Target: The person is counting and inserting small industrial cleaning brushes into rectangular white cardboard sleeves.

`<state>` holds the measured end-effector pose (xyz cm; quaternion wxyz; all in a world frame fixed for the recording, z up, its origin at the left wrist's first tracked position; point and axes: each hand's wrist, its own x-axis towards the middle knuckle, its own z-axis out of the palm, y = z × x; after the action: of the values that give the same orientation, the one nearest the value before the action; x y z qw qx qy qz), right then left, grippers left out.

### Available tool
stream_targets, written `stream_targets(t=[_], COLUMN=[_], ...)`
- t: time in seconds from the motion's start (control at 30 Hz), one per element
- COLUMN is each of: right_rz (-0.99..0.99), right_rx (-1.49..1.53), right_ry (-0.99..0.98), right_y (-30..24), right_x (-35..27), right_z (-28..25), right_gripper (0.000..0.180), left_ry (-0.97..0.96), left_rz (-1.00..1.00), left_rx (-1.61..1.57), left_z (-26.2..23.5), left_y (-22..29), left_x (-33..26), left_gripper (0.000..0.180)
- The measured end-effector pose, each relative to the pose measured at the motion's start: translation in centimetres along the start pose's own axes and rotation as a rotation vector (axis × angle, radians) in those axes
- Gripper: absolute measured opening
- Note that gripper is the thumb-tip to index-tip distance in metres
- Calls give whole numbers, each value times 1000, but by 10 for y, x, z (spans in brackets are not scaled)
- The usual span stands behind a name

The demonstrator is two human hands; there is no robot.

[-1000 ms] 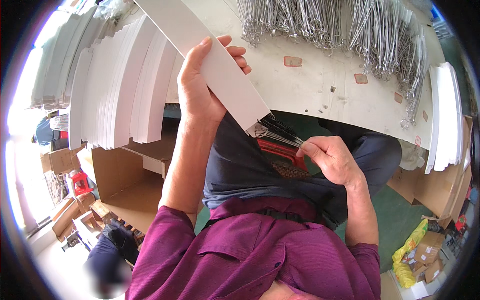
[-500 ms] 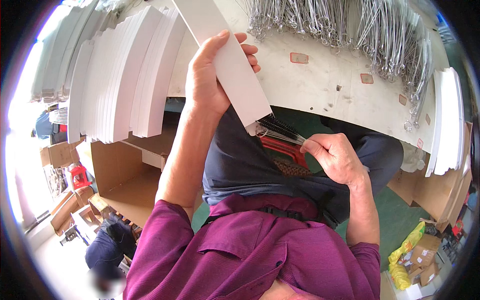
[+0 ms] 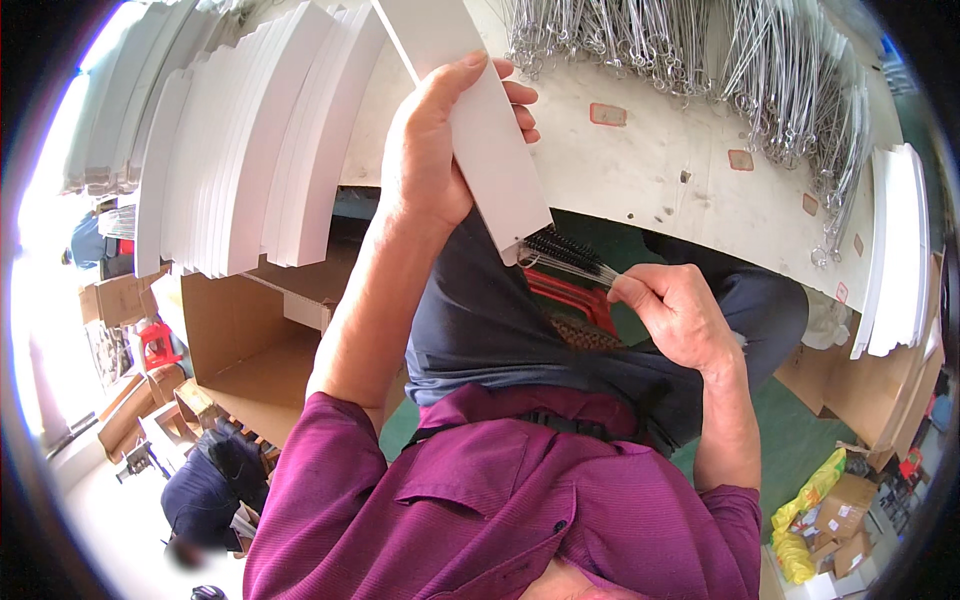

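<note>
My left hand [image 3: 430, 140] is wrapped round a long white box [image 3: 500, 150], thumb on its upper face and fingertips showing past its far side. The box slants down toward my lap, its near end at the table's front edge. From that end stick out wire brushes [image 3: 565, 246] with black bristles and thin metal stems; a wire loop shows at the box's corner. My right hand [image 3: 680, 315] pinches the outer ends of these brushes between thumb and fingers. How far the brushes reach inside the box is hidden.
Several long white boxes [image 3: 235, 150] stand in a row on the left of the table [image 3: 640, 170]. Heaps of looped wire brushes [image 3: 790, 90] lie along its far right. More white boxes [image 3: 893, 250] are at the right edge. An open cardboard box [image 3: 250, 340] sits below left.
The white box and both hands have shifted slightly to the right in the picture. My hands keep the same grips, and the brushes still stick out of the box's near end.
</note>
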<state>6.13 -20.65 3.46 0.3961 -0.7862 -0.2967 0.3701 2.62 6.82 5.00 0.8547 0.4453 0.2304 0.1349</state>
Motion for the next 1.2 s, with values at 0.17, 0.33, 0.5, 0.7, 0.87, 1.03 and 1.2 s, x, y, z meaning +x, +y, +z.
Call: stream_targets(t=[0.17, 0.33, 0.5, 0.7, 0.87, 1.03, 1.2], right_rz=[43, -15, -30, -31, -44, -57, -52], right_rx=[98, 44, -86, -118, -160, -183, -130], right_ry=[-52, -13, -11, 28, 11, -1, 42], right_y=[6, 5, -6, -9, -8, -10, -8], right_x=[-1, -3, -2, -2, -1, -2, -2], right_z=[0, 6, 0, 1, 2, 1, 3], right_gripper=[24, 23, 21, 17, 15, 16, 19], left_ry=[5, 5, -19, -20, -46, -63, 0], left_rz=[49, 12, -72, 13, 39, -103, -5], left_rx=[-73, 0, -18, 57, 134, 52, 62], left_z=[2, 0, -9, -3, -5, -12, -6], left_y=[0, 3, 3, 5, 6, 2, 4], left_x=[-9, -9, -1, -7, -8, -2, -10], left_gripper=[44, 46, 45, 46, 47, 41, 43])
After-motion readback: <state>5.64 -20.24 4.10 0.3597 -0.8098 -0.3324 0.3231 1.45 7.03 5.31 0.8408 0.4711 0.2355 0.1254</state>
